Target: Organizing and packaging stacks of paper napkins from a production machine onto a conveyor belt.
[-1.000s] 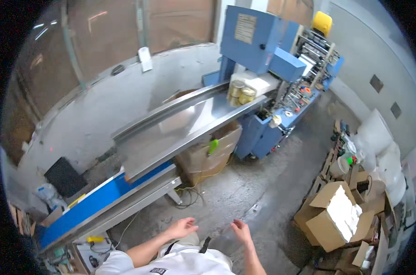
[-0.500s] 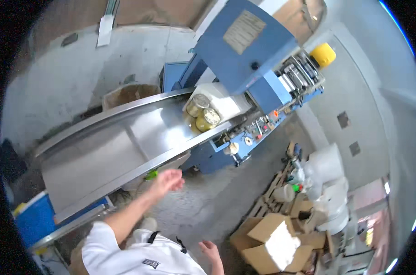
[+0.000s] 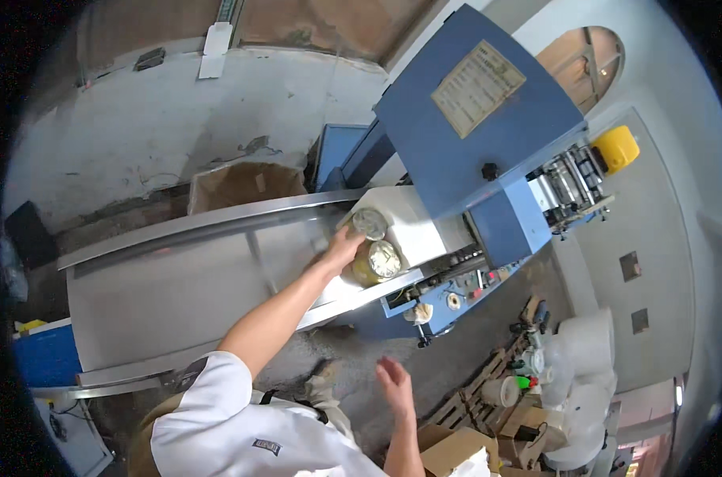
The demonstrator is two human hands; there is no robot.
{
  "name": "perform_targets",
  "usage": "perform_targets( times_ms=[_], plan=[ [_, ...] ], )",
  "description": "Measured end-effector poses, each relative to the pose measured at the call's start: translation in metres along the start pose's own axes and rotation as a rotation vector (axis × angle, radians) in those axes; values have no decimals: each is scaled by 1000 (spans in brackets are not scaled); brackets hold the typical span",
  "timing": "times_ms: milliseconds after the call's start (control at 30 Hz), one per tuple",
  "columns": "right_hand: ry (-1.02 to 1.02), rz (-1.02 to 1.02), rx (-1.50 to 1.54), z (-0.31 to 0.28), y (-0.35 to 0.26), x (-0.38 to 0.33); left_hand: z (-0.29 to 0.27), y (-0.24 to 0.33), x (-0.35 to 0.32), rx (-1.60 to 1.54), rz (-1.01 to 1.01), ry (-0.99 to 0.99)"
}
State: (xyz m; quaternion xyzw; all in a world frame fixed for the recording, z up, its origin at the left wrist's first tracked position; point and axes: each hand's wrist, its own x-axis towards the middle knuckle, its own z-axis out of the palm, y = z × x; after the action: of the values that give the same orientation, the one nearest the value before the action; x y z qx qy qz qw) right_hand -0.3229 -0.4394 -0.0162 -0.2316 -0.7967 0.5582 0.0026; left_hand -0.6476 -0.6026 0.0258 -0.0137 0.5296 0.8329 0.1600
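Two jars with pale metallic-looking tops stand close together on the steel conveyor table (image 3: 170, 278), beside a white block at the blue machine. My left hand (image 3: 345, 248) reaches across the table edge and closes on the side of the farther jar (image 3: 370, 224); part of its fingers is hidden. Touching or nearly touching that hand is the nearer jar (image 3: 382, 261), with yellowish contents. Over the floor, in front of my body, my right hand (image 3: 395, 383) hangs in the air, fingers loosely apart and holding nothing.
The blue machine (image 3: 488, 135) rises over the table's right end, with rollers and a yellow part (image 3: 616, 149). Behind the table stands a large cardboard box (image 3: 246, 187). Lower right are a wooden pallet (image 3: 472, 389), white bulky bundles (image 3: 588, 350) and an open carton (image 3: 456, 453).
My left hand has moved from over the floor, forward and right, to the jars. My right hand has risen. The view has shifted, so machine and table sit lower and farther right.
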Motion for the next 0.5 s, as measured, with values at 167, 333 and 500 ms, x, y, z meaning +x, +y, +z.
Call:
perform_targets(
  times_ms=[167, 333, 500],
  plan=[
    [-175, -58, 58, -8, -24, 85, -23, -5, 33, -30, -187, 113],
    [-429, -24, 176, -30, 5, 135, -61, -10, 19, -23, -84, 196],
    [-222, 103, -91, -109, 114, 168, -77, -41, -82, 746, 279, 435]
  ],
)
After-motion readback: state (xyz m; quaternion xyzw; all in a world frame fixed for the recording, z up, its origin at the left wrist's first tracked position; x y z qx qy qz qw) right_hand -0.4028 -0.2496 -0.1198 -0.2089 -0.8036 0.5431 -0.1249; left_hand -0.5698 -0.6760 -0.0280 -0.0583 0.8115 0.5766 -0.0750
